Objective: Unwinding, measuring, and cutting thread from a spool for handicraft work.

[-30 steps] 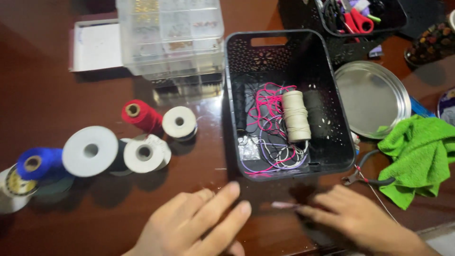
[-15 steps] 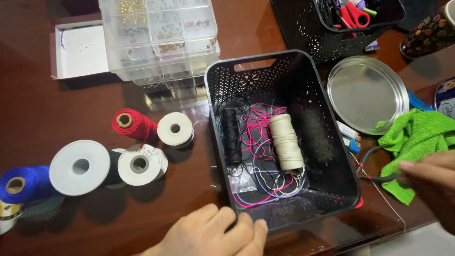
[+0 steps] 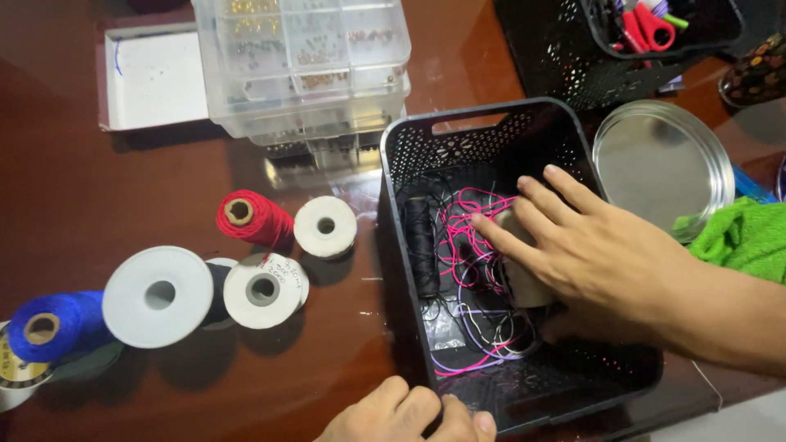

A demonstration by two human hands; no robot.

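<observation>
**Right hand goes into the thread basket**

Since 0.5 s ago, the right hand has come from the green cloth into the black perforated plastic basket. It now lies over the cream spool of twine, fingers spread across the tangle of pink and purple cords; whether it grips the spool I cannot tell. The spool sits mid-basket, just beside the black thread spool. The left hand is curled on the basket's near rim, clenched around it.

Outside on the brown table stand 1 red spool, 1 blue spool and 3 white reels.

Risk, as I judge it: the loose cords lie over and around the twine spool, so lifting it could drag the tangle and the black spool along, or tighten knots.
</observation>
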